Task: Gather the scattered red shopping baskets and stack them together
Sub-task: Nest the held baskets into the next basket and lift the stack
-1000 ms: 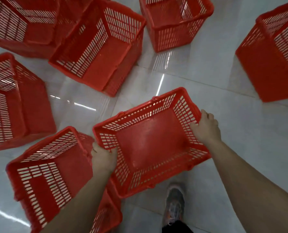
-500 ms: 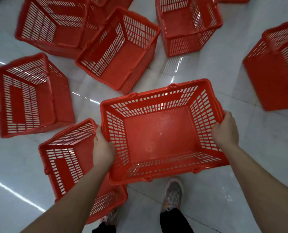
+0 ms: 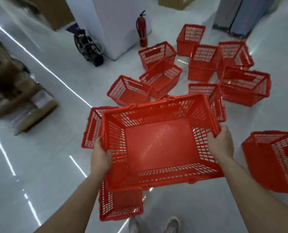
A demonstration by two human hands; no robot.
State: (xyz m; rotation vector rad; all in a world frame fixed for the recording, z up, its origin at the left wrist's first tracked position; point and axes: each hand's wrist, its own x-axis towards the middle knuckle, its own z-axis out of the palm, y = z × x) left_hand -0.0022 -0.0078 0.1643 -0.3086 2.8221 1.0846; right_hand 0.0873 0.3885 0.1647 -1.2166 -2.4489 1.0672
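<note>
Basket [image 3: 158,143] in curled left hand [image 3: 100,157], right hand [image 3: 221,143]

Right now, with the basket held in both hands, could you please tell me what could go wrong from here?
The held basket hides part of the floor, and a second basket lies just ahead of the shoes: a likely trip.
The left hand and right hand grip only the end rims, so it may tilt or slip.
The glossy floor might be slick.

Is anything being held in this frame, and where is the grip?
Yes: one red basket, lifted clear of the floor. The left hand grips its left short-side rim, the right hand its right short-side rim.
</note>
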